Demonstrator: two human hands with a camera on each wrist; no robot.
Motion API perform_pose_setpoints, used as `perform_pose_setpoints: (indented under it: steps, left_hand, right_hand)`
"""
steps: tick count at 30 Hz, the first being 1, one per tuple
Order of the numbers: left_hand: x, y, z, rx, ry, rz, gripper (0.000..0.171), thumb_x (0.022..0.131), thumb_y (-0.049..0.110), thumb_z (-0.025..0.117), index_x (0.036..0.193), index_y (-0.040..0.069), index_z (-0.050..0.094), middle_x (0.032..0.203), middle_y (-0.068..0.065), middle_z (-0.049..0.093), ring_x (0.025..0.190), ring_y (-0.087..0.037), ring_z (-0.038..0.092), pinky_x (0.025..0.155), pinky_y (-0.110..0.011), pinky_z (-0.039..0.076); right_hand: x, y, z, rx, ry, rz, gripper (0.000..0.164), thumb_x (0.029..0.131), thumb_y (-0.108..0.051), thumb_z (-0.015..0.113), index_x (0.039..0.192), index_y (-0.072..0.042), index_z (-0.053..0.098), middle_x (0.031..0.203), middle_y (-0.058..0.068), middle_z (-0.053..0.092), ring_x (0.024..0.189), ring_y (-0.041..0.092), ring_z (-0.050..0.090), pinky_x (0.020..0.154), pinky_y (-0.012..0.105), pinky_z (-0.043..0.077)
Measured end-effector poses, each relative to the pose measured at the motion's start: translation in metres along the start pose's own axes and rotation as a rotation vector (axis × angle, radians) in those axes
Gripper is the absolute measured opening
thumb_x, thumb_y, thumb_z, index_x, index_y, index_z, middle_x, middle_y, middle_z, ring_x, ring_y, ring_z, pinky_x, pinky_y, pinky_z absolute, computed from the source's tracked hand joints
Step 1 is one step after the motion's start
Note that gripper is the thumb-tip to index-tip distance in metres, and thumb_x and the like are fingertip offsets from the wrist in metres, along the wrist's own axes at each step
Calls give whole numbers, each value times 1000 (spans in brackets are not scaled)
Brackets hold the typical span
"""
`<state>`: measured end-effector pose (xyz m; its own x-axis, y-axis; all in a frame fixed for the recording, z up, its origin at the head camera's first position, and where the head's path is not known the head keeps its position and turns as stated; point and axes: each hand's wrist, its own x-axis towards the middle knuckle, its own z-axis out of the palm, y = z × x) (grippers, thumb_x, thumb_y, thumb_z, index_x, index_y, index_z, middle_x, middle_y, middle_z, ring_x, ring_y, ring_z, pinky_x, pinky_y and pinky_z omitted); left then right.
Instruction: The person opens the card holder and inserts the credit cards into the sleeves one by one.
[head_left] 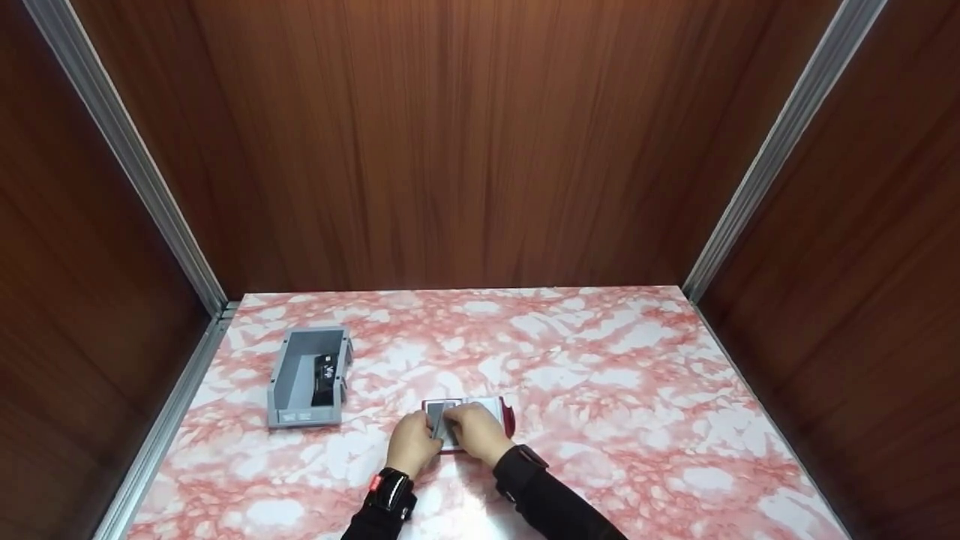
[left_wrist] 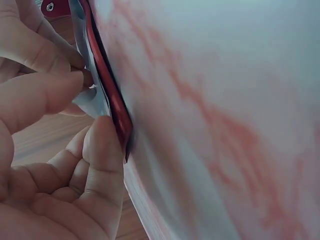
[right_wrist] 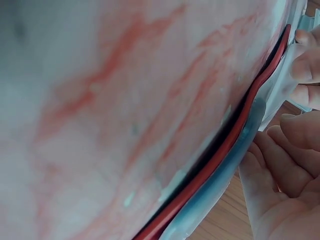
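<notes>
An opened card holder (head_left: 490,409) with a dark red cover and clear plastic sleeves lies on the table. My left hand (head_left: 414,442) pinches the left part of the holder, where a greyish sleeve page (head_left: 437,415) tilts up. My right hand (head_left: 480,431) reaches across the holder from the right, its fingertips pinching the same page. In the left wrist view, the red cover edge (left_wrist: 107,82) runs past my left fingertips. The right wrist view has the clear sleeve (right_wrist: 235,150) along the red edge, beside my curled right fingers. Whether a card sits between the fingertips is hidden.
Left of the hands stands a grey plastic bin (head_left: 296,375). Inside it, a black card or packet (head_left: 325,379) marked "Vip" leans on the right wall. The red and white marbled table (head_left: 615,390) is bounded by brown wood-look panels (head_left: 450,150) and metal posts.
</notes>
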<state>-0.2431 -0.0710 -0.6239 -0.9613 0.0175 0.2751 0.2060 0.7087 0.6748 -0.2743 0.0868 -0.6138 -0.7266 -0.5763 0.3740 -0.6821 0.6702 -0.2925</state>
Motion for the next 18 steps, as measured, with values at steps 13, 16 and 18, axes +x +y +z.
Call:
perform_pose_setpoints:
  steps: [13, 16, 18]
  left_hand:
    - [-2, 1, 1, 26, 25, 0, 19, 62, -8, 70, 71, 4, 58, 64, -1, 55, 61, -24, 55, 60, -41, 47]
    - [-2, 2, -1, 28, 25, 7, 19, 62, -8, 68, 71, 3, 57, 64, -2, 54, 61, -25, 55, 60, -42, 46]
    - [-1, 2, -2, 26, 22, 6, 18, 62, -9, 67, 72, 3, 57, 64, -2, 54, 62, -25, 55, 60, -42, 46]
  right_hand:
    - [-4, 3, -7, 29, 85, 7, 19, 82, 3, 71, 101, -1, 73, 96, 8, 73, 92, 23, 68, 84, 35, 52]
    - [-5, 4, -14, 44, 120, 25, 22, 83, 1, 72, 105, -1, 73, 101, 8, 73, 96, 25, 67, 87, 36, 52]
    - [-6, 4, -19, 39, 132, 52, 22, 84, -1, 72, 106, -3, 74, 102, 8, 73, 97, 25, 67, 88, 36, 51]
